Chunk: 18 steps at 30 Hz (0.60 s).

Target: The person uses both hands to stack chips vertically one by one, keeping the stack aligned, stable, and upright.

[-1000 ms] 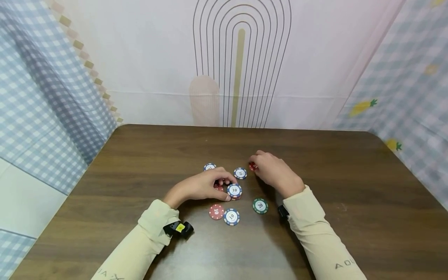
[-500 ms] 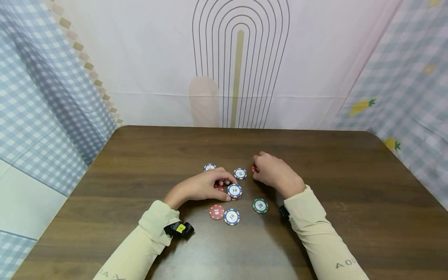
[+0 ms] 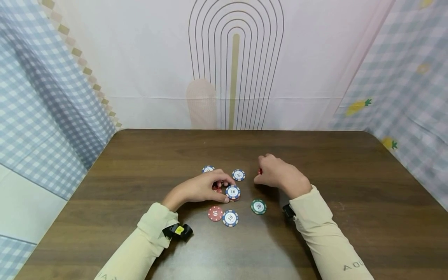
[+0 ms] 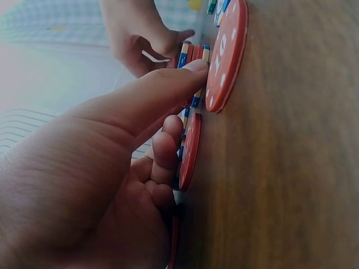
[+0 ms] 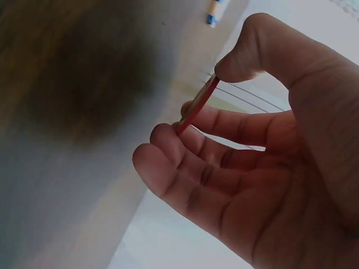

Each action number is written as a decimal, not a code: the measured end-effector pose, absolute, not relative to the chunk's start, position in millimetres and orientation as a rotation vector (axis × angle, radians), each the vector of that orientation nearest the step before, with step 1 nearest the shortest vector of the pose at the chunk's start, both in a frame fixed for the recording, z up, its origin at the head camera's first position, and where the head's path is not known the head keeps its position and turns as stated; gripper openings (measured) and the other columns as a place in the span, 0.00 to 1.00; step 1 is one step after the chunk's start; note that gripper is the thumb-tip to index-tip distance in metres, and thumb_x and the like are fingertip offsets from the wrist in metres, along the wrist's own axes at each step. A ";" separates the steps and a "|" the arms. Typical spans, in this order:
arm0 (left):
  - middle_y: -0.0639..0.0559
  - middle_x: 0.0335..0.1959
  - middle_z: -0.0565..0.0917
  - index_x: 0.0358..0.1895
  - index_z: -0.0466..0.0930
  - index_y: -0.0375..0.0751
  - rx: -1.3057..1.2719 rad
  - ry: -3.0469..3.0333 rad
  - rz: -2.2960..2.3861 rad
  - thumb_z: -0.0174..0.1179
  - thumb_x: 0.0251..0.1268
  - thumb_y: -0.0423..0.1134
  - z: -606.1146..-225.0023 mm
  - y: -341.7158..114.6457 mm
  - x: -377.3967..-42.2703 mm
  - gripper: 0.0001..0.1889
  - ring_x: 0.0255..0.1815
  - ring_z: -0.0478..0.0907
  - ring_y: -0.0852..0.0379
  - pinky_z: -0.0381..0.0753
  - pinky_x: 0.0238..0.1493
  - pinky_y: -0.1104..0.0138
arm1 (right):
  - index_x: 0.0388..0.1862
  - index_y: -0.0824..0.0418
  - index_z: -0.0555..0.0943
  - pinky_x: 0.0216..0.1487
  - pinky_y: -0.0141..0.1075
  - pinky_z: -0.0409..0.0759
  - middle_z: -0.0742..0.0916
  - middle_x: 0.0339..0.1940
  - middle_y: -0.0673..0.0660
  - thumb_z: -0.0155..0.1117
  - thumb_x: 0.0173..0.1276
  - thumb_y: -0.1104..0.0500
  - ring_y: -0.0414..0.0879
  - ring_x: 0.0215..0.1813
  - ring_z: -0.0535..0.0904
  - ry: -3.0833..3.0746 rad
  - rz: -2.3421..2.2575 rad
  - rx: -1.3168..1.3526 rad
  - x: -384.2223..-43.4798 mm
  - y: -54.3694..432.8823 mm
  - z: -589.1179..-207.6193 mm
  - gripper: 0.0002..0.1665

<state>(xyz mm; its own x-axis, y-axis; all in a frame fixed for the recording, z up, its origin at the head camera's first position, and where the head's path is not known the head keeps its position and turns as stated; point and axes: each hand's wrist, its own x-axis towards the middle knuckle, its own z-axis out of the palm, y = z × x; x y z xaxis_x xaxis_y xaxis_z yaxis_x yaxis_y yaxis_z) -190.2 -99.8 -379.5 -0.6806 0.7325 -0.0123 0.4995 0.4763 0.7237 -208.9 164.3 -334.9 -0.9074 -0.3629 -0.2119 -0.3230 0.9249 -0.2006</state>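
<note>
My left hand (image 3: 199, 187) holds a small stack of poker chips (image 3: 233, 191) between thumb and forefinger. A blue-and-white 10 chip tops the stack; in the left wrist view red edges show between blue ones. Under that hand's curled fingers lies a partly covered red chip (image 4: 191, 152). To the right, my right hand (image 3: 281, 174) pinches a red poker chip (image 5: 198, 105) between thumb and fingertips, mostly hidden from the head view. The right wrist view shows this chip tilted on edge, apart from the table.
Nearest the body lie a red 10 chip (image 3: 215, 213) and a blue-and-white chip (image 3: 230, 218), side by side. A green 20 chip (image 3: 258, 207) lies right of them. Two more blue-and-white chips (image 3: 238, 175) are farther back on the wooden table (image 3: 315, 155), against a curtain (image 3: 150, 70).
My right hand has moved a little to the right, away from the stack, with the red chip in its fingers. The left hand stays at the stack. The head view has shifted slightly.
</note>
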 end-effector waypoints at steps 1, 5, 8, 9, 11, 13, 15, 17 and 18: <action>0.54 0.45 0.77 0.60 0.85 0.47 1.038 2.404 1.024 0.74 0.65 0.41 -379.8 -99.8 -190.1 0.20 0.46 0.72 0.59 0.74 0.49 0.67 | 0.45 0.66 0.76 0.38 0.44 0.76 0.78 0.42 0.61 0.66 0.64 0.56 0.52 0.38 0.76 2.831 -0.238 -0.507 -207.9 165.9 -333.5 0.17; 0.54 0.46 0.77 0.60 0.85 0.48 1.026 2.402 1.023 0.73 0.65 0.41 -380.5 -100.9 -189.5 0.20 0.46 0.72 0.59 0.74 0.50 0.66 | 0.46 0.67 0.76 0.38 0.43 0.76 0.78 0.41 0.61 0.64 0.64 0.57 0.51 0.37 0.76 2.842 -0.250 -0.528 -203.1 169.6 -327.1 0.17; 0.54 0.46 0.77 0.60 0.85 0.48 1.022 2.408 1.019 0.73 0.65 0.41 -380.5 -101.4 -188.9 0.21 0.47 0.72 0.59 0.74 0.50 0.66 | 0.43 0.63 0.76 0.36 0.42 0.75 0.78 0.38 0.58 0.63 0.64 0.59 0.50 0.34 0.76 2.875 -0.271 -0.576 -198.4 168.2 -320.6 0.11; 0.54 0.46 0.77 0.60 0.85 0.48 1.020 2.411 1.018 0.73 0.65 0.42 -380.6 -101.6 -188.8 0.21 0.47 0.72 0.59 0.74 0.51 0.66 | 0.41 0.61 0.76 0.35 0.41 0.75 0.78 0.37 0.57 0.63 0.64 0.59 0.49 0.33 0.75 2.887 -0.280 -0.598 -196.5 167.0 -318.5 0.09; 0.54 0.46 0.77 0.60 0.85 0.48 1.021 2.416 1.015 0.73 0.65 0.42 -381.0 -101.7 -188.9 0.20 0.47 0.72 0.59 0.74 0.51 0.66 | 0.40 0.59 0.78 0.34 0.40 0.74 0.78 0.37 0.56 0.61 0.64 0.61 0.48 0.31 0.75 2.906 -0.298 -0.654 -191.3 163.5 -313.0 0.06; 0.54 0.46 0.77 0.60 0.85 0.48 1.022 2.418 1.015 0.73 0.65 0.42 -381.3 -101.8 -189.1 0.20 0.47 0.72 0.59 0.74 0.51 0.66 | 0.39 0.57 0.80 0.32 0.39 0.73 0.78 0.37 0.56 0.59 0.64 0.62 0.47 0.29 0.75 2.916 -0.311 -0.711 -186.4 159.1 -308.4 0.05; 0.55 0.46 0.77 0.60 0.85 0.48 1.025 2.419 1.014 0.73 0.65 0.42 -381.1 -101.6 -189.3 0.20 0.47 0.72 0.59 0.74 0.51 0.66 | 0.38 0.56 0.81 0.31 0.38 0.72 0.79 0.37 0.56 0.58 0.65 0.63 0.47 0.29 0.74 2.919 -0.325 -0.756 -181.5 154.6 -304.4 0.06; 0.54 0.46 0.77 0.60 0.85 0.48 1.029 2.415 1.015 0.73 0.66 0.42 -380.6 -100.6 -189.7 0.20 0.47 0.72 0.59 0.75 0.50 0.66 | 0.37 0.55 0.82 0.30 0.37 0.71 0.79 0.37 0.55 0.59 0.65 0.63 0.46 0.28 0.74 2.920 -0.330 -0.790 -177.5 150.6 -301.0 0.06; 0.54 0.46 0.77 0.60 0.84 0.48 1.031 2.412 1.016 0.73 0.66 0.42 -380.2 -100.2 -189.8 0.20 0.47 0.72 0.59 0.75 0.50 0.66 | 0.37 0.55 0.82 0.30 0.37 0.71 0.79 0.36 0.55 0.59 0.66 0.63 0.46 0.29 0.74 2.919 -0.337 -0.800 -175.7 148.8 -299.6 0.05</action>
